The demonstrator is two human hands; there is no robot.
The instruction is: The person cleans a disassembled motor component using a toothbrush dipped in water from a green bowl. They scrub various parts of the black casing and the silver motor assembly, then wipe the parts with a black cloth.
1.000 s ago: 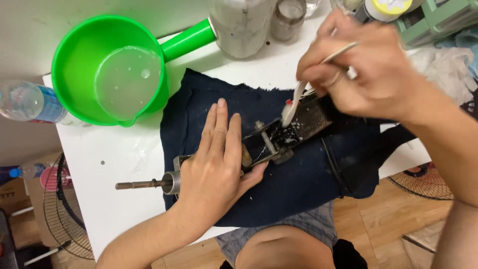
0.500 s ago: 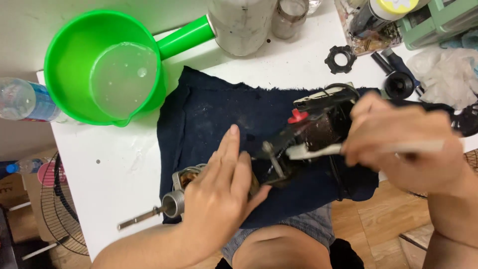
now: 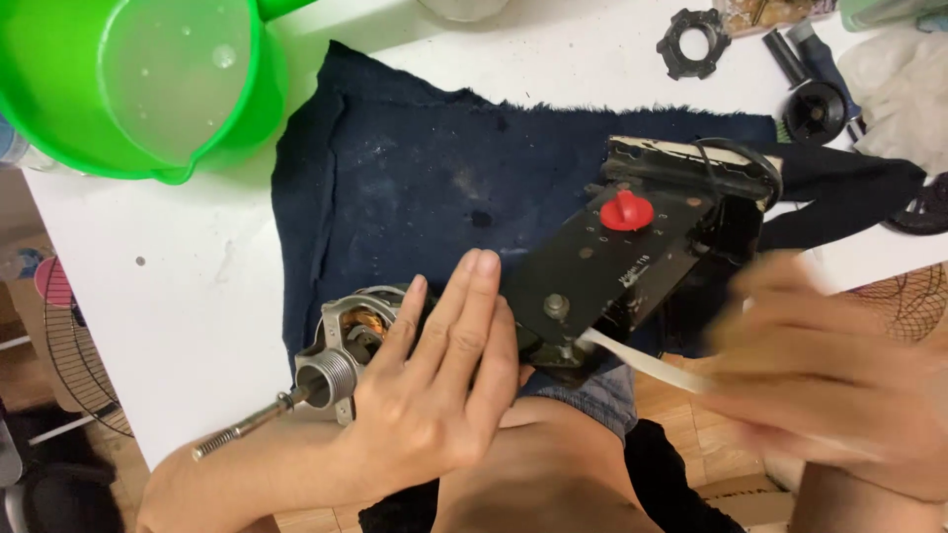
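the white counter [image 3: 148,326] carries everything you see, and across its middle lies a dark blue cloth [image 3: 415,168], rumpled along its left edge. at the top left corner sits a bright green plastic jug [image 3: 247,109] with cloudy water in it, its spout pointing down toward you. on the cloth, running from its lower left up to the right, lies the fan motor assembly [image 3: 592,266]: a black plate with a small red knob [image 3: 626,209] on its face, and at the lower left end a silver motor housing [image 3: 346,345] with copper windings showing, just over the counter's near edge. your left hand [image 3: 444,385] lies flat over the motor's middle, fingers straight and close together, pressing it down rather than gripping. your right hand [image 3: 829,365] is blurred at the lower right; it is closed around the end of a thin white brush handle [image 3: 642,360], whose tip touches the lower edge of the black plate, just beside your left fingertips. from the silver housing a thin threaded shaft [image 3: 247,426] sticks out to the lower left, past the counter's edge. at the top right, off the cloth, a black toothed ring [image 3: 697,41] lies beside a black round cap [image 3: 818,109].
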